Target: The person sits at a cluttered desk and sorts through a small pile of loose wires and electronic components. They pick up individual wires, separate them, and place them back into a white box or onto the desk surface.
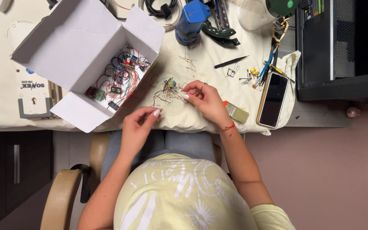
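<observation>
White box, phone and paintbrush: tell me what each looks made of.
White box: matte cardboard, judging by its folded flaps and creases. Phone: glossy dark glass face in a pale edge, probably a case. Paintbrush: light bristles, a dull metal-looking band; its handle is hidden by the right hand.

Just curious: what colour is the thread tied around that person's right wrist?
Red; the thin thread bracelet shows clearly in the head view.

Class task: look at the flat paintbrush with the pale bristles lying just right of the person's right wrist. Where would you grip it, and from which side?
Grip the flat paintbrush with pale bristles across its metal band, from above. It lies flat on the cream cloth; its orange handle end is tucked under the right hand, so that end is less free.
</observation>
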